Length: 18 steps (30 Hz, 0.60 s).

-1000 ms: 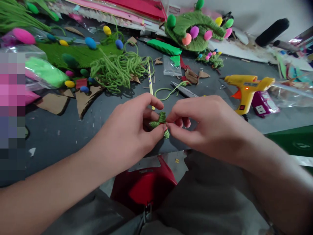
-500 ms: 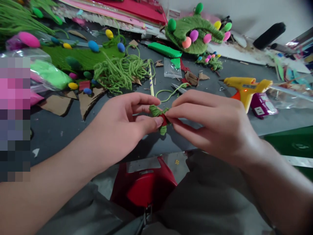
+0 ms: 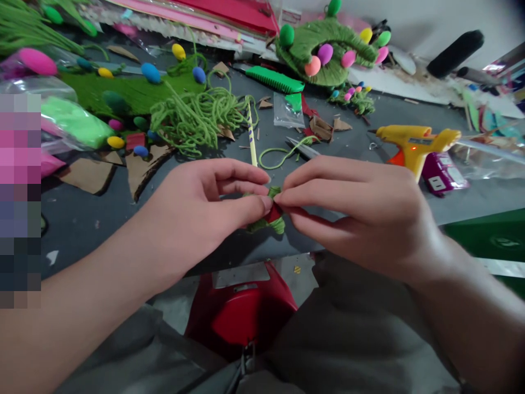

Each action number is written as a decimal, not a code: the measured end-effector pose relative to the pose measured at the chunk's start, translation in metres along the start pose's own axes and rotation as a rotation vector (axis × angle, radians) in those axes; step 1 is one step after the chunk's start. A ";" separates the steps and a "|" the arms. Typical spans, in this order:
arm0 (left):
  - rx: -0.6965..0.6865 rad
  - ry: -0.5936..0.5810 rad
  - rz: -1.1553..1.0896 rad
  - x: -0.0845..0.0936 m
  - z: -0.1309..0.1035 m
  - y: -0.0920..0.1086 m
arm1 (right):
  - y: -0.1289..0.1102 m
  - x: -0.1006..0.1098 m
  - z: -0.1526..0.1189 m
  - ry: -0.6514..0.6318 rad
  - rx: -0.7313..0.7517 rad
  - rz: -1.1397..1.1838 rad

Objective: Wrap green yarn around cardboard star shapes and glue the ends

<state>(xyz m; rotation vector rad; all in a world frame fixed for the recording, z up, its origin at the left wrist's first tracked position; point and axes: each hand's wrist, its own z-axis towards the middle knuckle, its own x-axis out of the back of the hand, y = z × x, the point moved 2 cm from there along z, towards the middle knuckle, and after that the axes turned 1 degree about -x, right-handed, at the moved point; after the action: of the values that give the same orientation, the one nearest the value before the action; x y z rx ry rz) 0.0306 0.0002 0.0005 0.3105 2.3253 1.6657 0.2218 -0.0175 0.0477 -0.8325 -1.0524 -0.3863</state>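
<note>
My left hand (image 3: 197,210) and my right hand (image 3: 361,213) meet fingertip to fingertip over the near edge of the grey table (image 3: 106,224), both pinched shut on the same small yarn-wrapped piece (image 3: 271,213), green with a red patch showing between my thumbs. My left thumb presses it from below while the forefinger curls over the top; my right fingers close on it from the other side. Just beyond the piece lies a striped stick (image 3: 251,137), and farther behind it a heap of green yarn (image 3: 197,117). Well off to the right of the piece rests a yellow glue gun (image 3: 414,145).
</note>
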 end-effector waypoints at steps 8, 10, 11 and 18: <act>-0.031 0.039 0.165 -0.001 0.000 0.002 | 0.000 -0.002 -0.002 -0.029 0.016 -0.023; -0.030 0.035 0.188 -0.002 -0.001 0.003 | 0.001 -0.003 -0.003 -0.051 0.019 -0.025; -0.030 0.031 0.197 -0.002 -0.001 0.003 | 0.001 -0.004 -0.003 -0.059 0.020 -0.023; -0.079 0.050 0.230 0.000 -0.002 0.003 | 0.005 0.001 -0.003 -0.019 -0.030 0.111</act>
<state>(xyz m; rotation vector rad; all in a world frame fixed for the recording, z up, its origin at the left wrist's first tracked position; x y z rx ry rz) 0.0302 -0.0011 0.0040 0.5438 2.3262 1.8851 0.2279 -0.0164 0.0460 -0.9187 -1.0149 -0.3015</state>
